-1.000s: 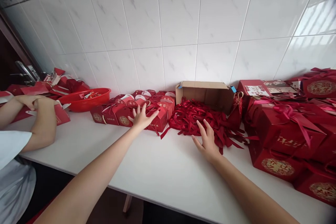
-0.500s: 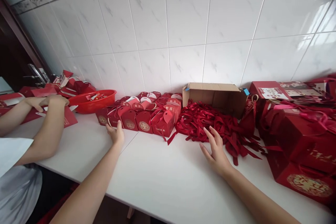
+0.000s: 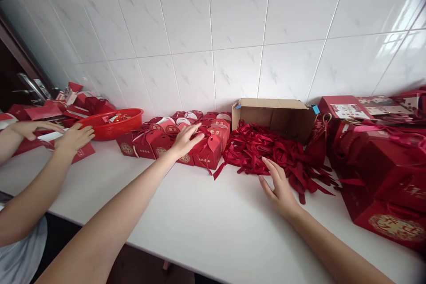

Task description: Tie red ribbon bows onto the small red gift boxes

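My left hand (image 3: 187, 141) reaches over the front row of small red gift boxes (image 3: 162, 144), fingers apart and holding nothing. Whether it touches a box beneath it I cannot tell. My right hand (image 3: 278, 186) hovers open at the front edge of a heap of dark red ribbons (image 3: 259, 148), with nothing in its fingers. The ribbons spill from a cardboard box (image 3: 271, 108) lying on its side. The gift boxes stand packed in rows left of the ribbons, with rounded tops and gold print. A short ribbon end hangs from the nearest box on the right.
Larger red gift boxes (image 3: 382, 186) are stacked at the right. A red plastic basin (image 3: 115, 128) with small wrapped items stands at the left. Beside it, a co-worker's hands (image 3: 71, 137) handle a red carton. The white table (image 3: 199, 222) runs along a tiled wall.
My left hand has moved right, from the left front of the gift boxes to above their right part. My right hand stays near the ribbons. The co-worker's hands have opened somewhat.
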The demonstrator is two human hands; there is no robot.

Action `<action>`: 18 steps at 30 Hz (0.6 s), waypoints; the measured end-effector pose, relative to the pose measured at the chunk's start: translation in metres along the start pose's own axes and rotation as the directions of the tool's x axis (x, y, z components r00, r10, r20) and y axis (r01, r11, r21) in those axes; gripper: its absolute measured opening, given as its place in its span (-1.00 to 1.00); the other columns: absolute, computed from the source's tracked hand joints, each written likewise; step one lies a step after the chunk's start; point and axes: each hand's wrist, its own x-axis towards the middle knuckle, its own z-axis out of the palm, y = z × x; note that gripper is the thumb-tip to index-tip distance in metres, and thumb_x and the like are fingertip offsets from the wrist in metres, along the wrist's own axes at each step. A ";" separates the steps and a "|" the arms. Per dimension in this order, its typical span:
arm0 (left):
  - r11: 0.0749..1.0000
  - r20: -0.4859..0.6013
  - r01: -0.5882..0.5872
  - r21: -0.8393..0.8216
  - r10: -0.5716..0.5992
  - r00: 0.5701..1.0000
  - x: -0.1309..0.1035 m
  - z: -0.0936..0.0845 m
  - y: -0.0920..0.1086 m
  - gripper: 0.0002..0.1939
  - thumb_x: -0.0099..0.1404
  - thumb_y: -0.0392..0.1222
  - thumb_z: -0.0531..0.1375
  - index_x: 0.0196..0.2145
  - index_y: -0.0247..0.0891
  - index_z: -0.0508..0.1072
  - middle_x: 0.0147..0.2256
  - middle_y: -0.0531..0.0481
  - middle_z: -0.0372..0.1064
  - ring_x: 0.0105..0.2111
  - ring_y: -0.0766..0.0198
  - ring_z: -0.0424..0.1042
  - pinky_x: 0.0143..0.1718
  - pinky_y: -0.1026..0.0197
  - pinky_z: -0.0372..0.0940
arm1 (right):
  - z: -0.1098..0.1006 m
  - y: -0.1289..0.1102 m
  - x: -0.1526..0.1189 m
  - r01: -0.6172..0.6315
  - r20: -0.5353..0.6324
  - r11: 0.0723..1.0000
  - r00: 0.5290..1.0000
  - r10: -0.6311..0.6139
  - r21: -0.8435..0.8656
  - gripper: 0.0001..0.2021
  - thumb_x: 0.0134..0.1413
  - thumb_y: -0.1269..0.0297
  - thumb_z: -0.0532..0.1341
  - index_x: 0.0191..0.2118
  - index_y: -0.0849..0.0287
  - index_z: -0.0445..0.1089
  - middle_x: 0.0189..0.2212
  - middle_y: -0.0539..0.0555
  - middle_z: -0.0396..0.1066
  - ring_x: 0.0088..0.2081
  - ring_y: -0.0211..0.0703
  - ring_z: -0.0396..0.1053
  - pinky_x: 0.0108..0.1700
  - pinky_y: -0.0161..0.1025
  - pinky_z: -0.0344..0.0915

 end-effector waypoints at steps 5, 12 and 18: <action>0.990 0.099 -0.087 0.113 0.076 0.992 -0.013 0.027 0.029 -0.22 0.05 0.38 0.12 0.14 -0.05 0.30 0.23 -0.12 0.14 0.31 -0.20 -0.24 0.15 -0.38 -0.67 | 0.001 -0.001 0.000 -0.054 0.026 0.996 0.998 0.053 0.069 -0.39 0.23 0.20 0.03 0.32 0.01 -0.25 0.23 0.21 -0.01 0.25 0.03 0.02 0.19 0.09 0.14; 0.890 0.155 -0.352 0.290 0.319 0.935 -0.085 0.019 0.105 -0.25 0.18 0.34 -0.01 0.08 -0.29 0.38 0.06 -0.33 0.34 0.16 -0.21 0.19 0.24 -0.37 -0.35 | -0.001 0.002 0.003 -0.019 0.009 1.000 1.000 0.019 0.024 -0.58 0.23 0.20 0.03 0.19 0.06 0.11 0.18 0.20 0.07 0.23 0.04 0.04 0.18 0.07 0.15; 0.902 0.192 -0.394 0.178 0.361 0.913 -0.172 -0.015 0.139 -0.22 0.12 0.29 0.11 0.22 -0.13 0.19 0.16 -0.25 0.23 0.07 -0.18 0.33 0.01 -0.15 0.31 | -0.012 0.001 0.005 -0.022 0.220 1.000 0.975 0.026 -0.019 -0.69 0.23 0.17 0.00 -0.02 0.11 0.36 0.11 0.20 0.19 0.17 0.06 0.13 0.15 0.07 0.19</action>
